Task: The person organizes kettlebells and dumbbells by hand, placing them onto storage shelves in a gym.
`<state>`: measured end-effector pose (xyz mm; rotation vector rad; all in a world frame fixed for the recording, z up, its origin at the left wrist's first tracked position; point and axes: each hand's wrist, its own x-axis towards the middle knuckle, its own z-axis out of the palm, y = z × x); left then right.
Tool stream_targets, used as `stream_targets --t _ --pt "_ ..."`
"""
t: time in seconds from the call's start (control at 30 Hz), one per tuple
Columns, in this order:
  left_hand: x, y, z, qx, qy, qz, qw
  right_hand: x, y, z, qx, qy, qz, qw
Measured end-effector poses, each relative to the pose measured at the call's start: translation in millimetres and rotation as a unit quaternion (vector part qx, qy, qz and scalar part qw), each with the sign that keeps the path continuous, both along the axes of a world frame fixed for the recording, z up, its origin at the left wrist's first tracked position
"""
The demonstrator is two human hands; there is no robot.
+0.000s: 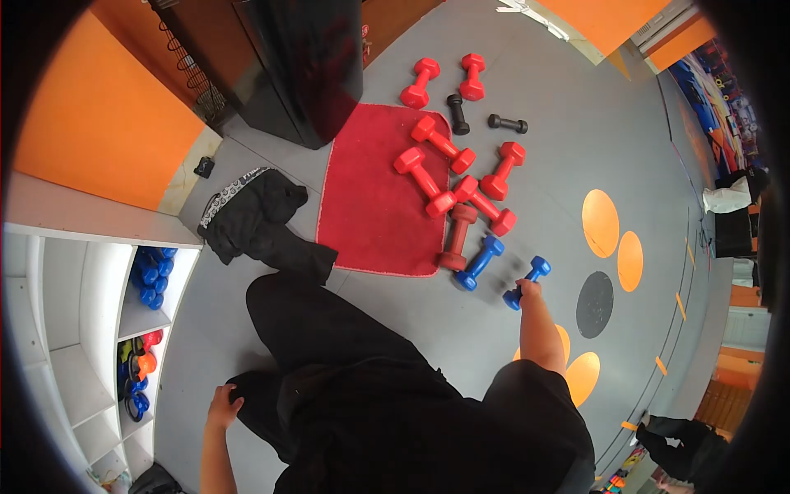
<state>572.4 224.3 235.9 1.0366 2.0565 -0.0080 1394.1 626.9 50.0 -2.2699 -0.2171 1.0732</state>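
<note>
My right hand (529, 288) is closed round the handle of a blue dumbbell (540, 266), whose two heads stick out on either side. Just left of it a second blue dumbbell (480, 263) lies on the floor, with a darker red dumbbell (458, 237) beside it. Several bright red dumbbells (444, 145) are spread farther forward, some resting on the edge of a red mat (374, 193). Two small black dumbbells (508, 123) lie among them. My left hand (223, 406) holds nothing; it is down by my left leg, thumb apart from the fingers.
Black clothing (259, 212) lies crumpled left of the mat. White shelving (81, 370) with blue dumbbells (153, 276) and other weights stands at left. A black cabinet (288, 70) rises ahead. Orange circles (600, 222) mark the grey floor at right; a person (679, 443) is at far right.
</note>
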Motion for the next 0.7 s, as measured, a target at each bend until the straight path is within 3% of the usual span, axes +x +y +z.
stream_targets --t 0.07,0.1,0.17,0.37,0.43,0.47,0.5,0.53,0.57,0.63,0.7 --pt "-11 -10 0 -0.005 0.113 -0.099 0.989 -2 4 1 -0.02 -0.066 0.053 0.996" --pt "-9 -10 2 -0.009 0.114 -0.097 0.989 -2 7 -5 -0.023 -0.065 0.057 0.996" --pt "-7 -11 8 -0.001 0.016 0.072 0.997 -6 13 -20 0.022 -0.131 0.099 0.986" --pt "12 -27 -16 0.055 0.074 0.037 0.995 -12 25 -65 0.03 -0.128 0.2 0.971" --pt "23 -37 -38 0.086 0.096 0.086 0.988 -12 30 -75 0.035 -0.136 0.215 0.966" --pt "31 -41 -47 0.094 0.125 0.114 0.981 -4 31 -94 0.062 -0.108 0.17 0.978" --pt "40 -39 -52 0.102 0.153 0.144 0.972 22 36 -125 0.022 -0.168 0.234 0.958" --pt "48 -38 -54 0.097 0.171 0.192 0.962 -27 34 -64 -0.019 -0.257 0.228 0.939" --pt "55 -32 -55 0.092 0.187 0.237 0.949 -65 38 -20 -0.087 -0.362 0.267 0.889" --pt "69 -17 -48 0.075 0.229 0.321 0.916 -147 32 54 -0.059 -0.435 0.301 0.847" --pt "60 -20 -51 0.088 0.213 0.397 0.889 -206 31 63 0.04 -0.447 0.339 0.827"
